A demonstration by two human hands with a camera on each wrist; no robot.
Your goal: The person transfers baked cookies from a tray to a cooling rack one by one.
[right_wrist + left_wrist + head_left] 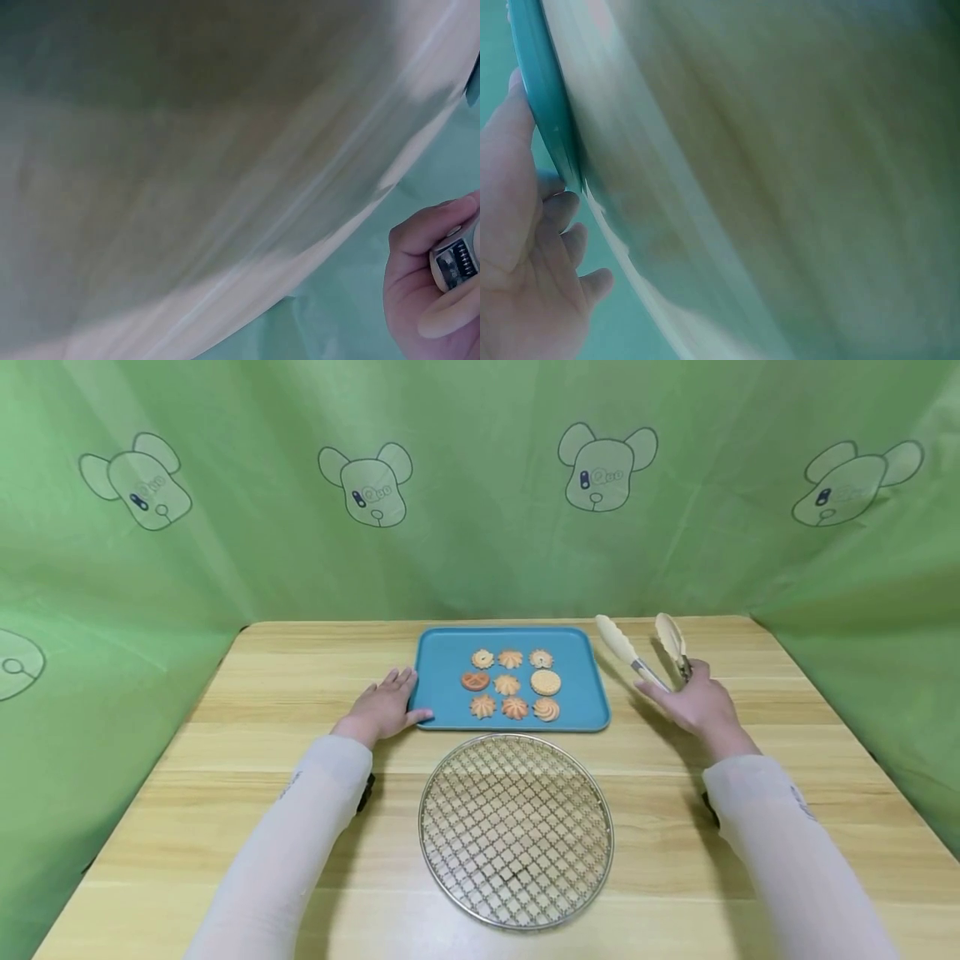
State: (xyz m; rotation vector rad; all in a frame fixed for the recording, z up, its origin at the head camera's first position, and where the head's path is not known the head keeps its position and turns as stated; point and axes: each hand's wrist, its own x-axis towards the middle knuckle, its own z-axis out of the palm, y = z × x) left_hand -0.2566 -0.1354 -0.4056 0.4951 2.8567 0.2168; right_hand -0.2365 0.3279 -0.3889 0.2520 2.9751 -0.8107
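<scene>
A blue tray (442,685) lies near the table's back edge, bearing several cookies (507,685) in three rows. At its front left corner my left hand (384,703) touches the rim, thumb laid over the edge and the other fingers spread along the side. The left wrist view shows that thumb against the tray's rim (551,97). My right hand (701,700) grips a pair of tongs (618,642) to the right of the tray. Their pale scalloped tips are spread apart and point toward the back. In the right wrist view, fingers curl round the tongs' metal joint (456,262).
A round wire rack (516,831) with a metal rim lies in front of the tray, on the wooden table (247,827). Green curtains (480,568) with printed bear heads hang behind the table and at both sides.
</scene>
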